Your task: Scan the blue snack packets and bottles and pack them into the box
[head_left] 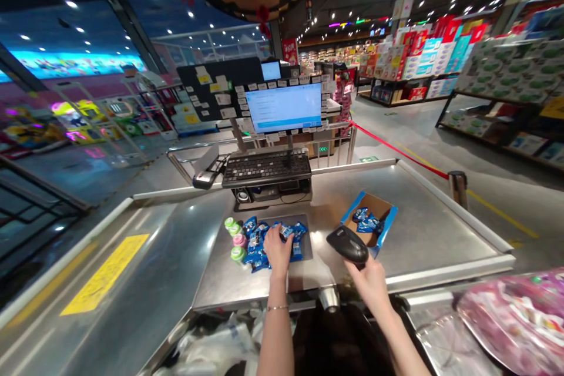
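Observation:
My left hand (277,249) rests on a pile of several small blue snack packets (259,244) on the steel checkout counter, its fingers curled round one packet (285,231). My right hand (369,276) grips a black handheld barcode scanner (348,242), its head pointing left toward the pile. Just beyond the scanner lies an open blue cardboard box (384,211) with a few of the same blue packets inside. Small round green and pink tubs (235,239) stand at the left edge of the pile.
A keyboard (267,167), a lit monitor (284,107) and a second scanner on a stand (205,175) sit at the back of the counter (423,229). White plastic bags (220,346) hang below the front edge. A pink patterned item (520,320) lies at the lower right. Store shelves stand beyond.

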The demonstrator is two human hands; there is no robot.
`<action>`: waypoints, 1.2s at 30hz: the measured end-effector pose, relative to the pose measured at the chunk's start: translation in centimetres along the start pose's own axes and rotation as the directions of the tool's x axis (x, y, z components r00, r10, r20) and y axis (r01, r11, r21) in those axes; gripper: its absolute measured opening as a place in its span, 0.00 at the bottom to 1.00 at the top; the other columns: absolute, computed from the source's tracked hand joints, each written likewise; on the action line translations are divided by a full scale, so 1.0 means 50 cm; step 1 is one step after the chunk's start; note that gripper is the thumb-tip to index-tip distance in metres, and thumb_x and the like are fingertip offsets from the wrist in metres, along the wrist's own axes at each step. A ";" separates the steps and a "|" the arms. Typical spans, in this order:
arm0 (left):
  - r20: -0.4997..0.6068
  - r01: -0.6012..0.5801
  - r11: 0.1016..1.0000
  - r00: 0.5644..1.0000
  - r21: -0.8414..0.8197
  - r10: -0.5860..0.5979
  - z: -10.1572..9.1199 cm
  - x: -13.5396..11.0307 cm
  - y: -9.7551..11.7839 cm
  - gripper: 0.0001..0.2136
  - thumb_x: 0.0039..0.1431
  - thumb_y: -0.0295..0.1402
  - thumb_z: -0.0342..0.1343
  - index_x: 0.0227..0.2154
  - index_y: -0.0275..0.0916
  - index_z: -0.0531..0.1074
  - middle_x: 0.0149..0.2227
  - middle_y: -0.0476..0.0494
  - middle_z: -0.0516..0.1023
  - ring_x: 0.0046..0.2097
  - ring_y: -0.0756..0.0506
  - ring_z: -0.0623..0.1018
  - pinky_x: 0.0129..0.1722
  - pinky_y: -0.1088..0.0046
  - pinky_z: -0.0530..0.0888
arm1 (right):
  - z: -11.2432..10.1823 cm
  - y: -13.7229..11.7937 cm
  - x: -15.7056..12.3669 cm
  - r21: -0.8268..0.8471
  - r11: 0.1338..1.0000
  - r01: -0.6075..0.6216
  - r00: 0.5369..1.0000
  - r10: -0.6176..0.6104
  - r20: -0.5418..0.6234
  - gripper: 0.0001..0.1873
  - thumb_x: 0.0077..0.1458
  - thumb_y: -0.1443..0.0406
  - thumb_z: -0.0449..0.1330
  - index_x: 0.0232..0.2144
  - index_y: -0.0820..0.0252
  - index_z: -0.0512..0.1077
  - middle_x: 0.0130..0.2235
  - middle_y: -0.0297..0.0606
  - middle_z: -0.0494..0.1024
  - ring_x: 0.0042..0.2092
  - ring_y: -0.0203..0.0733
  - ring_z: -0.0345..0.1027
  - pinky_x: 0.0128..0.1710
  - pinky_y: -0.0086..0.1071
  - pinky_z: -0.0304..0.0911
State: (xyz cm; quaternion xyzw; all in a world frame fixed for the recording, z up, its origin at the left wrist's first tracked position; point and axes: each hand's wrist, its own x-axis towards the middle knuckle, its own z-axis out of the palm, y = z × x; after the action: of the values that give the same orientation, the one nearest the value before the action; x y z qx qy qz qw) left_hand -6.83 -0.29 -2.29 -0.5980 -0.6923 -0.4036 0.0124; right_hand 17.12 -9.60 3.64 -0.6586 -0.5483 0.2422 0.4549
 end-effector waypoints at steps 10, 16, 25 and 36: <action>0.024 0.104 0.953 0.993 0.283 -0.116 0.008 -0.110 -0.018 0.20 0.55 0.44 0.56 0.45 0.34 0.70 0.41 0.37 0.74 0.45 0.37 0.72 0.43 0.60 0.67 | 0.025 0.001 -0.001 0.085 0.996 0.017 1.000 -0.019 0.022 0.22 0.51 0.51 0.56 0.37 0.64 0.74 0.33 0.46 0.81 0.36 0.52 0.76 0.35 0.37 0.68; 0.040 0.111 0.931 0.990 0.348 -0.133 0.026 -0.107 -0.023 0.21 0.55 0.40 0.56 0.49 0.33 0.67 0.48 0.33 0.69 0.51 0.35 0.69 0.45 0.59 0.67 | 0.017 0.002 0.001 0.092 0.996 -0.013 0.999 0.016 -0.030 0.22 0.48 0.51 0.57 0.35 0.64 0.76 0.32 0.47 0.82 0.37 0.54 0.76 0.36 0.39 0.69; -0.013 -0.134 0.991 0.991 -0.008 0.134 0.060 -0.077 0.108 0.24 0.55 0.45 0.56 0.50 0.36 0.67 0.50 0.34 0.70 0.53 0.34 0.68 0.52 0.53 0.65 | -0.028 0.044 0.034 0.197 0.977 -0.077 0.966 0.122 -0.228 0.25 0.47 0.50 0.60 0.39 0.64 0.76 0.35 0.46 0.82 0.41 0.54 0.75 0.42 0.42 0.68; 0.641 -0.366 0.922 0.680 -0.124 0.356 0.252 -0.004 0.422 0.23 0.59 0.18 0.38 0.55 0.36 0.64 0.53 0.36 0.70 0.56 0.44 0.69 0.55 0.68 0.66 | -0.115 0.082 0.075 0.292 0.949 -0.119 0.857 0.247 -0.453 0.25 0.45 0.50 0.62 0.36 0.66 0.76 0.36 0.48 0.82 0.40 0.52 0.75 0.42 0.42 0.68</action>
State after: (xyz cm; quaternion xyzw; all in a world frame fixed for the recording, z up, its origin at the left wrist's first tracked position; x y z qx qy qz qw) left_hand 16.78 5.94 0.60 -0.8249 -0.5240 -0.1545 -0.1456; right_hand 24.93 -7.90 3.47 -0.6838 -0.3159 0.1804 0.6325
